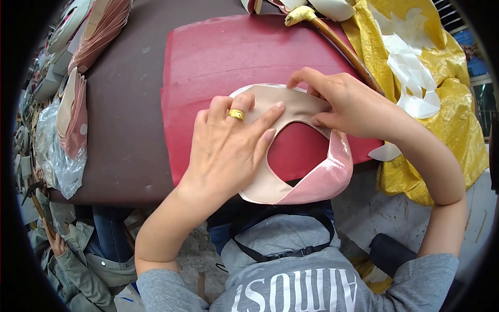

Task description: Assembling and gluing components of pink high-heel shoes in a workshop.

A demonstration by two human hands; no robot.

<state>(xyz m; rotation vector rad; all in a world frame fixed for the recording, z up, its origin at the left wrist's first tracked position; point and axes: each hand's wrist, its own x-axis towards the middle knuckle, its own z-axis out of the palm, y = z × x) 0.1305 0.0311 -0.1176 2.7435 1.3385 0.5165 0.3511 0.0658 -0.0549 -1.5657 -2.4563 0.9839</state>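
Observation:
A shoe upper [316,184], shiny pink outside with a beige lining, forms a closed loop around an oval opening on a dark red mat [228,54]. Its front part hangs over the table edge toward my body. My left hand [224,140], with a gold ring, lies across the left side of the lining, fingers spread and pressing down. On the far right part of the loop, my right hand [340,101] has its fingers bent over the outer edge and its thumb at the inner edge. Some of its fingertips are hidden.
A hammer [338,41] with a wrapped yellow head lies at the mat's far right. Yellow sheeting [447,114] with white pieces [413,78] covers the right side. Stacked pink pieces [75,112] and a clear plastic bag [57,145] line the left. Another person's hand [57,244] holds a hammer at lower left.

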